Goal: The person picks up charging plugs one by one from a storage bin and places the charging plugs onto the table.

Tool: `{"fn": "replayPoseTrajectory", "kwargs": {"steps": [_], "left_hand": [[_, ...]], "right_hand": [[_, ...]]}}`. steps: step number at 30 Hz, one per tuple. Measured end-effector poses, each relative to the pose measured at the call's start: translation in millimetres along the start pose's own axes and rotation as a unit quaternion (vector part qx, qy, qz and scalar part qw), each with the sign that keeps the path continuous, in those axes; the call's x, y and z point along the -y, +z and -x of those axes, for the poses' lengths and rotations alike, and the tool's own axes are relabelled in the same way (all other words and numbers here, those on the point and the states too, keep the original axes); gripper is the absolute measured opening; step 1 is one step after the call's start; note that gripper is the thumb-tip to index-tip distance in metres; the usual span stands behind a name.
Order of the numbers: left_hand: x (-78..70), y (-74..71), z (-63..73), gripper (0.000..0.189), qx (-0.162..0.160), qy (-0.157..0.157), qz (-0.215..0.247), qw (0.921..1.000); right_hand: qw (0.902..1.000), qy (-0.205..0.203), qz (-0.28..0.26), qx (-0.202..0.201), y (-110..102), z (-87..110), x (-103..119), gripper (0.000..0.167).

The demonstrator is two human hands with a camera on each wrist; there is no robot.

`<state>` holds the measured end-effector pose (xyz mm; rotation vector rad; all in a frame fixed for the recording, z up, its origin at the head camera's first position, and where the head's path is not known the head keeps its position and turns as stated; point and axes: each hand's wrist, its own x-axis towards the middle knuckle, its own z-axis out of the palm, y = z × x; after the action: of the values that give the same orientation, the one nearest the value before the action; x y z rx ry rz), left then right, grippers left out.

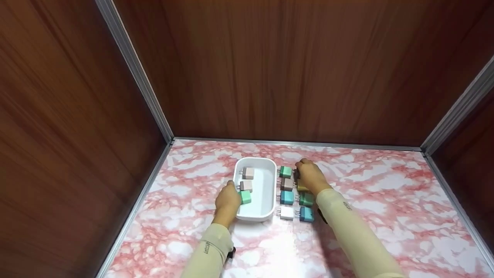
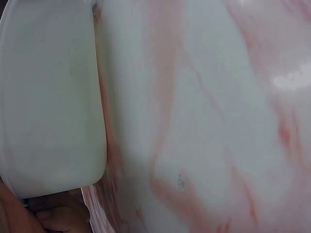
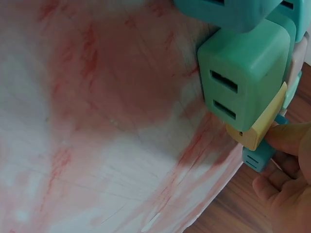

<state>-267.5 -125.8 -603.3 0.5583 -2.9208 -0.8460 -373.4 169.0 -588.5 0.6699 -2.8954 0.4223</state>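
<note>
Grips the left wall of the white plastic tub [image 1: 264, 193] with the left hand [image 1: 227, 200], and pinches the teal USB charger [image 3: 256, 156] between thumb and fingers of the right hand [image 1: 310, 177], just beyond the yellow charger [image 3: 262, 124] at the far end of the right-hand column. Cannot tell whether lifted or standing on the marbled surface [image 1: 386, 200]. Could knock the yellow charger askew by spreading the fingers or lifting at a slant in such tight spacing. Could clip the green charger [image 1: 285, 172] in the neighbouring column by dragging leftward too low. Could drop the teal charger through too shallow a hold on smooth plastic. Over at the tub, could tip or slide it by pressing or pulling on one wall alone, jostling the two pale pink chargers [image 1: 248, 173] [image 1: 246, 186] inside. Might also bump the mint-green charger [image 1: 245, 197], lying inside right beside the left hand.
</note>
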Motion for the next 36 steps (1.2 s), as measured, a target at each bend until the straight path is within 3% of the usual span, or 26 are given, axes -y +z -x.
{"fn": "replayPoseTrajectory", "kwargs": {"steps": [9, 21, 29, 36], "left_hand": [[0.2, 1.9, -1.5, 0.037, -0.006, 0.002, -0.007, 1.0000], [0.4, 0.2, -1.1, 0.032, -0.009, 0.003, -0.009, 0.9999], [-0.7, -0.6, 0.2, 0.035, -0.005, 0.003, -0.004, 1.0000], [-1.9, -0.4, 1.0, 0.033, -0.012, -0.001, -0.008, 0.9999]], "right_hand": [[0.9998, 0.012, -0.011, 0.014, 1, -3.8, -3, 0.030], [0.9958, 0.049, -0.027, 0.073, 0, -10.0, -9, 0.034], [0.9963, 0.029, -0.030, 0.075, -1, -10.2, -12, 0.040], [0.9913, 0.052, -0.068, 0.100, 0, -10.4, -17, 0.048]]}}
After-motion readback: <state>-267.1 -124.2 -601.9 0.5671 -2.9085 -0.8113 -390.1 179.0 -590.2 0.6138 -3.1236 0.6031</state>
